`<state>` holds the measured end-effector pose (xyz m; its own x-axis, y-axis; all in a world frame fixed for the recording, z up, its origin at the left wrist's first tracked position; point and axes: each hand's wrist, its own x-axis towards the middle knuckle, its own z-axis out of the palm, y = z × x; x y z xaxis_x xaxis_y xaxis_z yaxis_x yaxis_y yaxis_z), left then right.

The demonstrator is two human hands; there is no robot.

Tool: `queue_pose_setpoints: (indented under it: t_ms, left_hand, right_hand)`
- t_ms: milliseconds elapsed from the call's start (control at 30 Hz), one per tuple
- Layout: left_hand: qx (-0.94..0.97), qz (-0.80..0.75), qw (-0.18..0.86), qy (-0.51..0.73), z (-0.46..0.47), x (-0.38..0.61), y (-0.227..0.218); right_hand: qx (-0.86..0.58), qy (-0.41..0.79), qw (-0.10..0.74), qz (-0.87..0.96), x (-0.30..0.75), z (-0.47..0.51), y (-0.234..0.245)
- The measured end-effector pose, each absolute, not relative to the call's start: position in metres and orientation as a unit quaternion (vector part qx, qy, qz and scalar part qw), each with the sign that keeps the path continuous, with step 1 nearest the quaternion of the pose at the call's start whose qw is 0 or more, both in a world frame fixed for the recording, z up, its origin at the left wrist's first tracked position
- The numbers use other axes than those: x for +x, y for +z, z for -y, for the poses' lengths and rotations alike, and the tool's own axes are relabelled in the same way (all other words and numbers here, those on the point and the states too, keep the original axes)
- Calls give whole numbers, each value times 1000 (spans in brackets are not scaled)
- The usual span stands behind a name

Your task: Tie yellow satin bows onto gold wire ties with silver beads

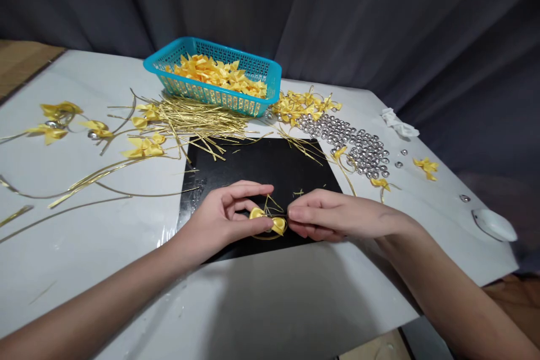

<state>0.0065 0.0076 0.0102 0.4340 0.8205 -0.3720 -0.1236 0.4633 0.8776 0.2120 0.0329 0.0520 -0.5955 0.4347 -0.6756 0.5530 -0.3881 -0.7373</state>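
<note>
Over the black mat (257, 163), my left hand (234, 211) pinches a yellow ribbon bow (278, 225) between thumb and fingers. Thin gold wire (275, 202) rises from the bow and also curves beneath it. To the right of the bow, my right hand (318, 215) is closed, thumb against index finger, on a thin strand at the bow's edge that looks like the same gold wire. The strand's end is hidden by my right fingers.
Behind the mat stands a blue basket (189, 85) of yellow bows, with a pile of gold wires (202, 118) before it. Silver beads (354, 143) spread at the right. Wired bows (143, 146) lie left. A white computer mouse (493, 225) sits near the table's right edge.
</note>
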Motion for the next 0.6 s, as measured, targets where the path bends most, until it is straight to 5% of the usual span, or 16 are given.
queue_pose_setpoints:
  t_ms: [600]
  left_hand:
    - [428,-423,738,305,-9,6,8]
  right_hand:
    - [446,-752,32,-485,211,-32,45]
